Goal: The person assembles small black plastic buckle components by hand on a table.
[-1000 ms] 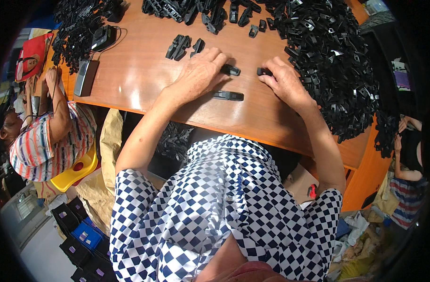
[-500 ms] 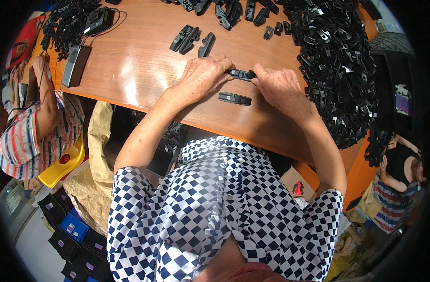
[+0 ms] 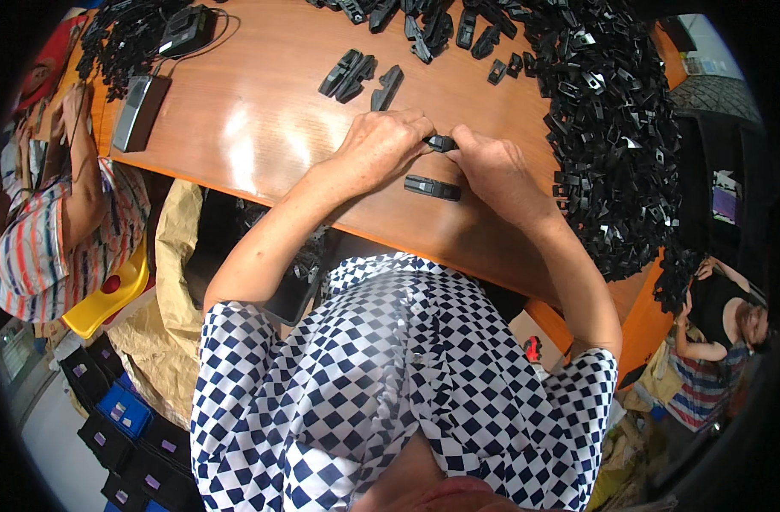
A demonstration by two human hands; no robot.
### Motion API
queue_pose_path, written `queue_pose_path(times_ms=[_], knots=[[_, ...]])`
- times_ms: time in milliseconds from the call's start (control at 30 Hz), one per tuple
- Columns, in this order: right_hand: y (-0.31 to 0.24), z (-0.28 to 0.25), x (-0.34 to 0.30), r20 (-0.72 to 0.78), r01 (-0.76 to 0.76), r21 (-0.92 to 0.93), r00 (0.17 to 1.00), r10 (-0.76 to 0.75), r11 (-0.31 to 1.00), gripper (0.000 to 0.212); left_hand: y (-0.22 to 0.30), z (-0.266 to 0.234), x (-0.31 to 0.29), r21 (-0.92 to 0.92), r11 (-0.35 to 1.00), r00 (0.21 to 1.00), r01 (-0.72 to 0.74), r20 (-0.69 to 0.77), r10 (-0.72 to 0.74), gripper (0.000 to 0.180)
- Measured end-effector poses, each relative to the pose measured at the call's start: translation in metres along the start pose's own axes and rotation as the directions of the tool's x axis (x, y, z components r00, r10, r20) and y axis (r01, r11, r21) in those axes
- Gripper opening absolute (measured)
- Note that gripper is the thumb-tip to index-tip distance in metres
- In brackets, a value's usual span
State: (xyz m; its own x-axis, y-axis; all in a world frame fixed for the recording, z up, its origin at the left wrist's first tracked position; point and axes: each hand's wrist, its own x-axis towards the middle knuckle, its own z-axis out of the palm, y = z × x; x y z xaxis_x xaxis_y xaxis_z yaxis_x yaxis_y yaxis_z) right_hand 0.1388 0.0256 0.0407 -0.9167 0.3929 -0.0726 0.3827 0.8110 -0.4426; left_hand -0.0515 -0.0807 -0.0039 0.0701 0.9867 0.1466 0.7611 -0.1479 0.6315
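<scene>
Between my two hands is a small black plastic part, held just above the wooden table. My left hand pinches its left end, and my right hand grips its right end with thumb and fingers. Much of the part is hidden by the fingers. A similar long black plastic piece lies on the table just nearer to me. Beyond my left hand lie a single black piece and a small group of black pieces side by side.
A large heap of small black parts covers the table's right side. More black pieces lie along the far edge. At left stand a grey-black box and a corded black device. Other people sit at both sides.
My hands have drawn slightly closer together, so less of the black part shows between them. The whole view has shifted a little.
</scene>
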Motion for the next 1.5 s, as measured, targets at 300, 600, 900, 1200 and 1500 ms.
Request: queue_pose_path(times_ms=[300, 600, 900, 1200, 1500], knots=[[0.069, -0.017, 0.065, -0.21, -0.37, -0.168, 0.919, 0.333, 0.914, 0.035, -0.027, -0.018, -0.006, 0.021, 0.919, 0.822, 0.395, -0.455, -0.343, 0.023], [0.088, 0.008, 0.063, -0.263, -0.315, -0.302, 0.935, 0.239, 0.9, 0.024, -0.011, 0.003, 0.024, 0.176, 0.963, 0.941, 0.206, -0.307, -0.145, 0.01], [0.088, 0.0, 0.033, -0.079, -0.362, 0.301, 0.912, 0.402, 0.882, 0.03, -0.02, 0.007, 0.025, 0.189, 0.975, 0.939, -0.12, -0.297, 0.173, 0.026], [0.081, -0.006, 0.018, -0.215, -0.106, -0.203, 0.975, 0.061, 0.973, 0.025, -0.028, 0.003, 0.028, 0.124, 0.992, 0.982, -0.005, -0.185, 0.028, 0.021], [0.067, -0.008, 0.021, -0.249, -0.125, -0.043, 0.962, 0.11, 0.991, 0.024, -0.03, 0.004, 0.026, 0.041, 0.999, 0.977, -0.025, -0.209, 0.033, 0.021]])
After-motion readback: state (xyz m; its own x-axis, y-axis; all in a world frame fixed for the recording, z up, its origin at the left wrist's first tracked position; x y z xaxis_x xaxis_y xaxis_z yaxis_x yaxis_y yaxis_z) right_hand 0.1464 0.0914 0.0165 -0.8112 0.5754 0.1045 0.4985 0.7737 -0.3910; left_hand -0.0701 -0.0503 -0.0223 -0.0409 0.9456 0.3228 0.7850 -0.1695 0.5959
